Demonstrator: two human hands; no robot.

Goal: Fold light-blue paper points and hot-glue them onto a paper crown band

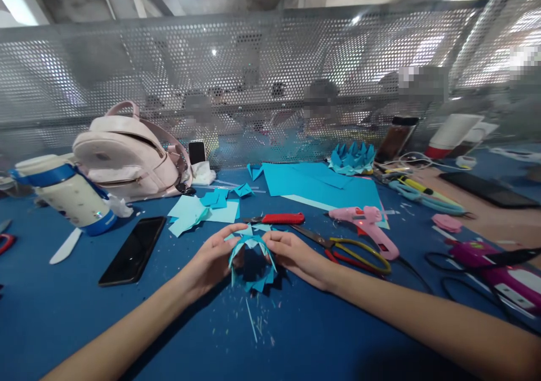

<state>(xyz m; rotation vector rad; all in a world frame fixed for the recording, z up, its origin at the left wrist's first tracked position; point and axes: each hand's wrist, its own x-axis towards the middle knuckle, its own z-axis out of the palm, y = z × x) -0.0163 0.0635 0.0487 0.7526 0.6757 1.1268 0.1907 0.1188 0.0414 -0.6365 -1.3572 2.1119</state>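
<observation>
Between my two hands is a ring of folded blue paper [260,285], its pointed pieces joined in a circle with an open middle. My left hand [220,254] grips its left side, thumb and fingers pinched on the paper. On the opposite side my right hand [291,254] pinches the upper right part, with some fingertips hidden behind it. Just beyond the hands lie a red-handled cutter [283,218] and scissors [359,256] with yellow and red handles. A pink glue gun [366,220] rests behind the scissors.
Blue paper sheets [313,181] and small cut squares [203,209] lie further back. A finished-looking folded paper ring [353,158] stands at the back right. At left are a phone [133,251], a bottle [70,192] and a backpack [127,155]; at right, pliers [426,199] and a purple power strip [499,268].
</observation>
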